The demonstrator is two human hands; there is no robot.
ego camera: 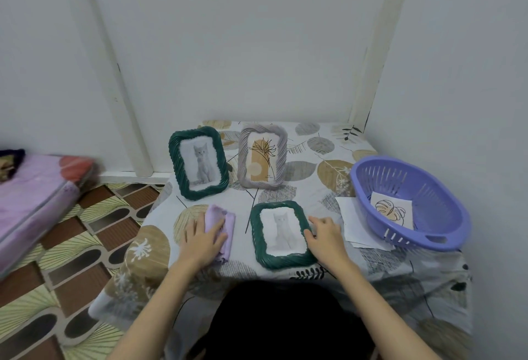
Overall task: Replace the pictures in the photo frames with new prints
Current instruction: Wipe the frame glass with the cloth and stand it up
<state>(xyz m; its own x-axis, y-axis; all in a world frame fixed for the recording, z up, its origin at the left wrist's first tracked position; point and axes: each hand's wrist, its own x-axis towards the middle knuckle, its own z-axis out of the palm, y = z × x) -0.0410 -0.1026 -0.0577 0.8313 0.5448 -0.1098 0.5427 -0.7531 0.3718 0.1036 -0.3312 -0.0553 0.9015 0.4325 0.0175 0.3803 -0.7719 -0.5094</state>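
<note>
A green frame (283, 235) is lying face up on the table (314, 188) just in front of the person, a cat print showing in it, and the right hand (325, 235) is resting against its right edge with fingers spread, apparently steadying rather than gripping it. The left hand (204, 238) is lying flat and open on a folded lilac cloth (221, 229), so this is looking like a wiping step before or after a swap; which one is hard to tell. Next, the frame likely needs turning over to reach its back. A second green frame (200, 163) and a grey frame (263, 156) are standing behind, leaving little room. The purple basket (411, 202) holding a leaf print (391, 211) is sitting near the table's right edge, over loose papers (354, 222).
</note>
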